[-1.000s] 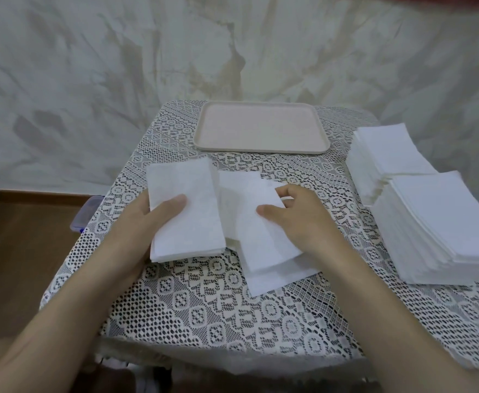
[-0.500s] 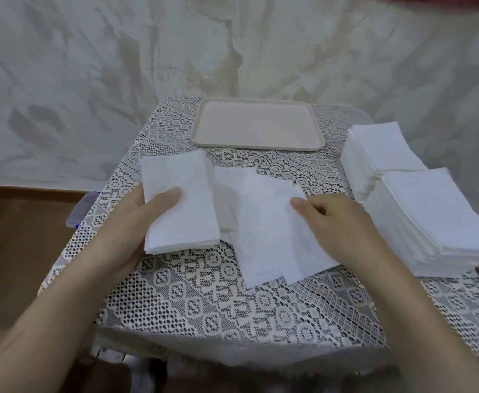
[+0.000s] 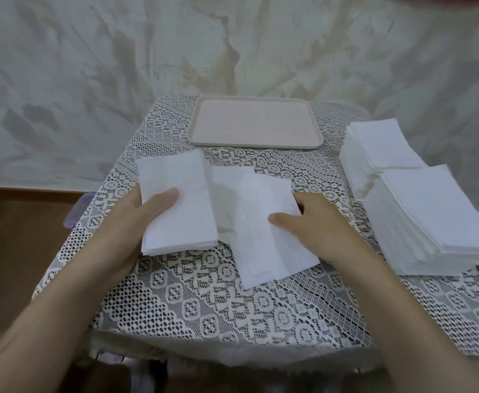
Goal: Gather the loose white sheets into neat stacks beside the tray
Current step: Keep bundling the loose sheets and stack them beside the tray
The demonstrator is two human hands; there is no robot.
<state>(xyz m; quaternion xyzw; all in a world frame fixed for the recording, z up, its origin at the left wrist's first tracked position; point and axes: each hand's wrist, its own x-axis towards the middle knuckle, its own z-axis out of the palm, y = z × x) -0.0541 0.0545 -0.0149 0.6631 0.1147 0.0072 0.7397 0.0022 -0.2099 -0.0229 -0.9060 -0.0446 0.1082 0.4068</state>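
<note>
A small stack of white sheets (image 3: 180,191) lies left of centre on the lace-covered table. My left hand (image 3: 136,222) grips its left edge, thumb on top. To its right several loose white sheets (image 3: 261,236) lie fanned and overlapping. My right hand (image 3: 314,225) holds their right edge, thumb pressing on the top sheet and fingers at the edge. The pale pink tray (image 3: 256,123) sits empty at the far side of the table.
Two tall stacks of white sheets stand at the right: a far stack (image 3: 380,146) and a near stack (image 3: 436,219) reaching the table's right edge. A lace tablecloth (image 3: 204,304) covers the table. A lilac plastic box (image 3: 75,215) sits low beyond the left edge.
My right hand has shifted on the loose sheets, its thumb now pressing on the top sheet further left. The left hand keeps its hold on the small stack.
</note>
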